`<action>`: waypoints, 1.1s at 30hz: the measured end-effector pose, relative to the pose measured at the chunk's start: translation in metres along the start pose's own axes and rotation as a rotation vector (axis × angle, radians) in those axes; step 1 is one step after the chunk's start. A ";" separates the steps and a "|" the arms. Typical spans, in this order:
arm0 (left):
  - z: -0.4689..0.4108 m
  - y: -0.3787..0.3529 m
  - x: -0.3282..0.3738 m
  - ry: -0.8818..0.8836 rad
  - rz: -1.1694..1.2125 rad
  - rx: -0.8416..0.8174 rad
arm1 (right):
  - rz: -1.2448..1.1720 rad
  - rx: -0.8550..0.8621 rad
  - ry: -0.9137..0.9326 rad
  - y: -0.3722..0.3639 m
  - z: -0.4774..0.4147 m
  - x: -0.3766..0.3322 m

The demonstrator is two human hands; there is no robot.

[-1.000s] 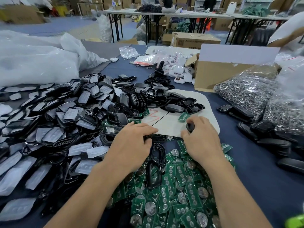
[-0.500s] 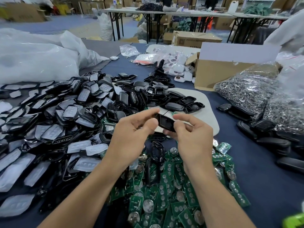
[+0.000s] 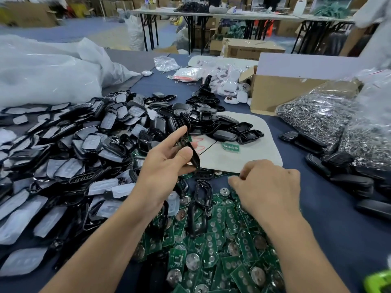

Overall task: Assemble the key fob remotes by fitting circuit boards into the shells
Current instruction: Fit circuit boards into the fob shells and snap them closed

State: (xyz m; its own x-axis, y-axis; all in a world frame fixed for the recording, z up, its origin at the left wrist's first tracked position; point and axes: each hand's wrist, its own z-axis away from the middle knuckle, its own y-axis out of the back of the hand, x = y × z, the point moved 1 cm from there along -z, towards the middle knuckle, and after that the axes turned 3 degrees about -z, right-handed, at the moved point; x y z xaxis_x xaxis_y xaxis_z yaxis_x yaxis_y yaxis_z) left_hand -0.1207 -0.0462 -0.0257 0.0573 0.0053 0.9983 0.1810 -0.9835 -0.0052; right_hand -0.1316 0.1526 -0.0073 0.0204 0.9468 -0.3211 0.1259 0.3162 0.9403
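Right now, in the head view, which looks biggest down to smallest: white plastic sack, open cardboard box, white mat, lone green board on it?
1. white plastic sack
2-3. open cardboard box and white mat: look alike; shells cover part of the mat
4. green board

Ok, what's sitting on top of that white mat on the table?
On the white mat: a heap of black shells at its far side, one green circuit board and red scribbles. The left hand and its shell hide the mat's left part.
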 end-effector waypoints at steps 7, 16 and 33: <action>0.001 -0.001 0.000 0.067 0.097 -0.009 | 0.059 -0.028 0.075 -0.002 0.004 -0.009; 0.004 -0.002 0.005 0.142 0.168 -0.204 | -1.191 -0.069 -0.097 -0.015 -0.002 -0.013; -0.001 0.000 0.005 0.239 0.210 -0.194 | -1.711 -0.228 -0.277 -0.009 -0.001 -0.018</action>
State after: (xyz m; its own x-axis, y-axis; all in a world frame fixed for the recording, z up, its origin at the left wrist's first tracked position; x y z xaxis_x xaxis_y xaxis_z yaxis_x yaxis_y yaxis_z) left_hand -0.1210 -0.0463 -0.0206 -0.1618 -0.2201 0.9620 -0.0011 -0.9748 -0.2232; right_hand -0.1342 0.1325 -0.0095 0.1823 -0.4631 -0.8674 0.0548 0.8856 -0.4613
